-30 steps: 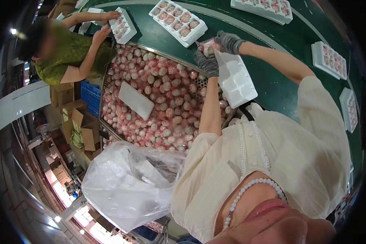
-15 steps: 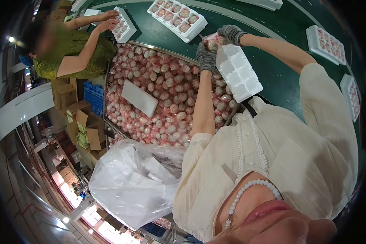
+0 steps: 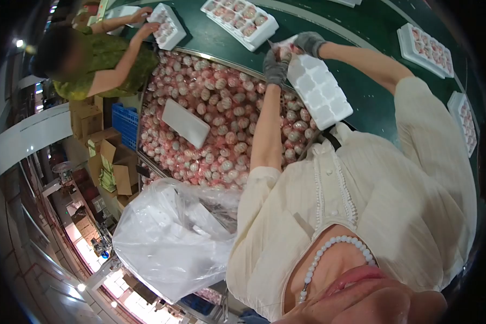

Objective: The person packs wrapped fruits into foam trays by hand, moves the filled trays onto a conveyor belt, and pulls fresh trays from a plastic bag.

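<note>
A white foam tray point(image 3: 321, 92) with rows of egg-shaped hollows lies on the green belt, its near end toward my body. At its far end are film-wrapped eggs point(image 3: 284, 53) with pink print. My left hand point(image 3: 276, 69), in a grey knit glove, is curled around a wrapped egg at the tray's left corner. My right hand point(image 3: 309, 44), gloved the same way, is closed over a wrapped egg at the far edge. The fingers partly hide what they hold. The tray's nearer hollows hold nothing.
A large bin of wrapped eggs point(image 3: 221, 116) lies left, with a white foam lid point(image 3: 186, 123) on top. Filled trays point(image 3: 240, 21) point(image 3: 426, 51) point(image 3: 462, 123) stand on the green belt point(image 3: 362, 100). A co-worker point(image 3: 100, 62) handles another tray point(image 3: 168, 28). A plastic bag point(image 3: 173, 243) holds white foam pieces.
The view has shifted slightly. Both my hands stay at the tray's far end, with small finger movements over the wrapped eggs. The co-worker's hands have moved a little at their tray.
</note>
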`<action>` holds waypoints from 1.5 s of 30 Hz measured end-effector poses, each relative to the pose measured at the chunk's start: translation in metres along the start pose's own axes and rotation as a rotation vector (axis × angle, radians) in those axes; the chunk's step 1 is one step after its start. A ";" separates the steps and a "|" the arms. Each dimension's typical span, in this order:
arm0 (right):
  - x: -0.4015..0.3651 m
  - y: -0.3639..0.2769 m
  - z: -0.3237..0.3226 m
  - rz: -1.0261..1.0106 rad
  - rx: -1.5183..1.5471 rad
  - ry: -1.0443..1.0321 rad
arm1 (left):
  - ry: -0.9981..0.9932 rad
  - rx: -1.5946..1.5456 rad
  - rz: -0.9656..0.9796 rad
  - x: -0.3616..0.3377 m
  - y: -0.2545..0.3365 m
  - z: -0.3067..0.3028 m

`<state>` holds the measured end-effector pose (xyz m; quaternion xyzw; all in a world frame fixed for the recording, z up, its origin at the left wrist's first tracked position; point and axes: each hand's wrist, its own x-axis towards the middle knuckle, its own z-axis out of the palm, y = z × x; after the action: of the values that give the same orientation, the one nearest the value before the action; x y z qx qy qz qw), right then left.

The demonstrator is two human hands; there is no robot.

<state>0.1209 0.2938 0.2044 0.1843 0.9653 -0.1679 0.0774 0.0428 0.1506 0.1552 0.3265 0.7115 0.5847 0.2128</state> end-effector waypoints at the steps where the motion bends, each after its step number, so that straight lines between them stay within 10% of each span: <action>1: -0.013 -0.002 -0.006 0.001 0.001 -0.017 | 0.005 -0.123 -0.010 -0.002 -0.005 -0.002; 5: -0.052 -0.019 -0.006 -0.327 0.458 0.350 | 0.239 -0.553 -0.102 -0.007 -0.009 0.006; 7: -0.052 -0.039 -0.010 -0.387 0.226 0.457 | 0.261 -0.316 -0.126 -0.012 0.021 0.009; 11: -0.038 -0.030 0.001 -0.163 0.683 0.449 | 0.281 -0.391 -0.165 -0.005 0.032 -0.001; 13: -0.047 -0.026 -0.011 -0.036 1.177 0.195 | 0.390 -0.236 -0.023 -0.003 0.029 -0.003; 15: -0.041 -0.016 -0.009 0.112 1.395 -0.032 | 0.272 -0.535 -0.523 0.002 0.028 -0.003; 18: -0.037 -0.010 -0.003 0.240 1.419 -0.144 | 0.096 -0.588 -0.413 -0.001 0.026 0.004; 21: -0.047 -0.017 0.008 0.165 1.098 0.217 | 0.155 -0.294 -0.397 -0.008 0.027 0.010; 24: -0.058 -0.027 -0.002 0.031 0.760 0.251 | 0.312 0.565 0.233 -0.018 0.027 0.012; 26: -0.048 -0.019 0.020 -0.285 0.309 0.473 | 0.257 0.621 0.139 -0.023 0.022 0.008; 29: -0.040 -0.030 0.006 -0.270 0.261 0.141 | 0.143 0.555 -0.125 -0.014 0.006 0.006; 32: -0.020 -0.031 0.001 -0.295 0.308 0.251 | 0.082 0.542 -0.179 -0.017 0.004 0.001; 38: 0.025 -0.028 0.016 -0.328 -0.030 0.020 | 0.391 0.049 -0.064 -0.046 -0.001 0.030; 45: 0.004 -0.021 0.015 -0.266 0.108 0.035 | 0.164 0.543 0.043 -0.058 0.007 0.018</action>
<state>0.1106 0.2717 0.1962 0.0616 0.9720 -0.2252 0.0276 0.0971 0.1226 0.1536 0.3384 0.8498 0.4014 0.0467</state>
